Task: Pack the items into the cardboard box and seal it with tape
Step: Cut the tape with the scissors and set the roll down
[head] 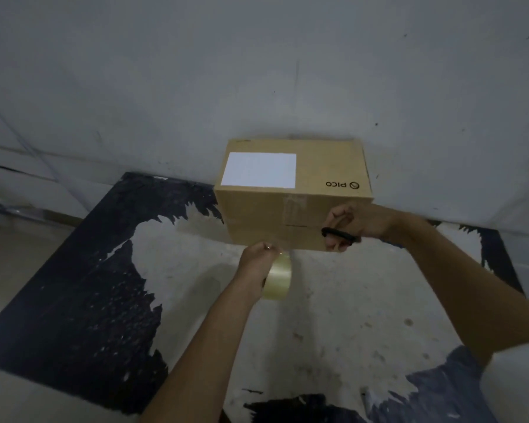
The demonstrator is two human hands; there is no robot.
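- The box [290, 193] sits closed at the far edge of the table [196, 315], its back against the grey wall [257, 71].
- A white label [258, 170] lies on its top beside a printed "PICO" mark, and a clear strip of tape runs down the middle of the near face.
- The left hand [257, 264] is at the box's lower front edge, its fingers closed around a roll of clear tape [278, 279] that hangs just below that edge.
- The right hand [353, 225] is against the box's near right corner, fingers curled through a black handle, likely scissors [338, 234]; the blades are hidden, so I cannot be sure.
- The tabletop is worn, its black coating peeled away to a pale patch under both arms.
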